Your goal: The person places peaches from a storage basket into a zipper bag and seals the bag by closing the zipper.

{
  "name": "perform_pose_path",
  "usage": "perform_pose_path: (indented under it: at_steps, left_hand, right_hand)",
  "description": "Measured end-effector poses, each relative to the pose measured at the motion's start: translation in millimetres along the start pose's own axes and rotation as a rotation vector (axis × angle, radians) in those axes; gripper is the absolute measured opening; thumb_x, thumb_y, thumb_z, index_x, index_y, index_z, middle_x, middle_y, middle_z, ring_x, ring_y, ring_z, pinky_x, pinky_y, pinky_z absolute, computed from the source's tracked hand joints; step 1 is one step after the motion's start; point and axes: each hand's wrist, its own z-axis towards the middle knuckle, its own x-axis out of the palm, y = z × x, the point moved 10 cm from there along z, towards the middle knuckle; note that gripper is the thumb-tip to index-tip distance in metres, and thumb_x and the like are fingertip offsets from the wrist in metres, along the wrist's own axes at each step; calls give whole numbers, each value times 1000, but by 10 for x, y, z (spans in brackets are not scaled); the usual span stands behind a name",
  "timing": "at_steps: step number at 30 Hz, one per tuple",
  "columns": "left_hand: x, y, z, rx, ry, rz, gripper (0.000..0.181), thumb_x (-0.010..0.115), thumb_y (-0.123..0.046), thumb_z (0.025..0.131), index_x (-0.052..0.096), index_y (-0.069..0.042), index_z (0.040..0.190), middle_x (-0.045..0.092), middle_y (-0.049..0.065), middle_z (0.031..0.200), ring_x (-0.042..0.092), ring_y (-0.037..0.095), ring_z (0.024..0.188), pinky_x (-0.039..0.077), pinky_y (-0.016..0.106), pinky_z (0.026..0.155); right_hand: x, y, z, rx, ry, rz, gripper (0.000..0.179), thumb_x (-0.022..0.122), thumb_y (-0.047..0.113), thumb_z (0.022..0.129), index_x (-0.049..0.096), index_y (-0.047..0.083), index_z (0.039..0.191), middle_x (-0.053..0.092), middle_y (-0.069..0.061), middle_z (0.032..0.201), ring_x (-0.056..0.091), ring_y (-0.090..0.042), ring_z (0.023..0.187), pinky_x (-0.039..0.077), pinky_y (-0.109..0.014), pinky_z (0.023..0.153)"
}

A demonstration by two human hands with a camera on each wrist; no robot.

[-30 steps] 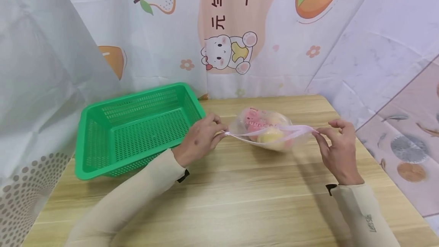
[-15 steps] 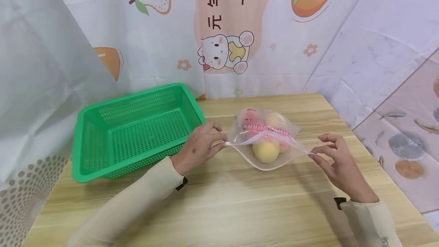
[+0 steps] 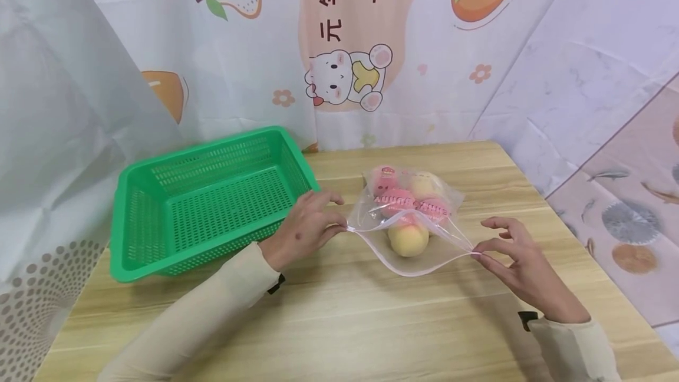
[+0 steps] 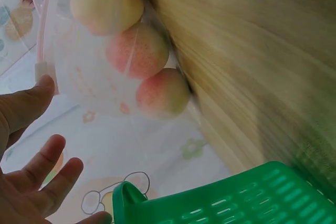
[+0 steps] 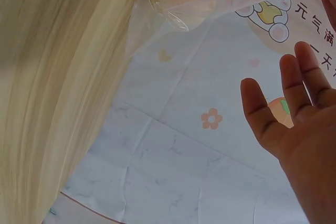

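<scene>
A clear zip bag (image 3: 437,249) with pink printing lies on the table, its mouth spread wide toward me. Inside are several peaches; one yellowish peach (image 3: 409,240) sits nearest the mouth, and reddish peaches (image 4: 137,51) show through the plastic in the left wrist view. My left hand (image 3: 303,227) pinches the left end of the zip at the small white slider (image 4: 42,71), its other fingers spread. Opposite it, thumb and forefinger of my right hand (image 3: 525,273) pinch the right end of the zip strip. That pinch lies outside the right wrist view.
To the left stands a green perforated basket (image 3: 212,259) with nothing in it, its right rim close to my left hand. The wooden table (image 3: 339,323) ends at a printed curtain (image 3: 239,96) behind and a marble-patterned cloth (image 3: 573,87) on the right.
The bag's mouth has gone from nearly flat to widely parted, its lower lip dropping toward me. My right hand has moved toward me and slightly left; the left keeps its pinch.
</scene>
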Motion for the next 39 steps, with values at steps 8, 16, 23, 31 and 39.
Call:
perform_pose_path:
  at_steps: [8, 16, 23, 31, 39]
  left_hand:
    - [-45, -11, -18, 17, -32, 19, 5, 78, -14, 86, 80, -14, 91, 67, 10, 112, 61, 28, 109, 40, 62, 102]
    - [-64, -24, -14, 10, -54, 33, 6, 77, -14, 88, 80, -13, 93, 65, 10, 112, 60, 27, 109, 41, 59, 101]
    - [-68, -48, -46, 28, -109, 6, 4, 78, -12, 86, 79, -13, 90, 64, 9, 109, 61, 27, 105, 42, 56, 102]
    - [-58, -26, -98, 15, -162, -13, 5, 79, -11, 85, 80, -12, 90, 63, 10, 109, 61, 29, 106, 42, 57, 103]
    - [-63, -43, -101, 13, -183, -16, 7, 81, -11, 84, 80, -10, 90, 62, 10, 108, 61, 29, 106, 43, 53, 104]
  right_hand:
    - [-10, 86, 30, -29, 4, -38, 36, 55, 50, 99, 73, 20, 91, 53, -19, 123, 43, -19, 122, 29, -15, 98]
    - [6, 294, 138, -47, 53, -108, 48, 43, 51, 101, 67, 11, 108, 53, -15, 128, 46, -31, 118, 25, -9, 102]
    - [59, 592, 349, -105, -59, -131, 49, 47, 52, 101, 68, 8, 105, 55, -19, 124, 51, -40, 111, 37, -42, 93]
    - [345, 890, 586, -169, -96, -177, 46, 46, 49, 102, 67, 8, 101, 55, -23, 119, 50, -44, 108, 35, -59, 88]
    - [630, 1136, 772, -193, -73, -202, 21, 69, 26, 91, 68, 7, 100, 55, -24, 119, 49, -45, 115, 33, -62, 100]
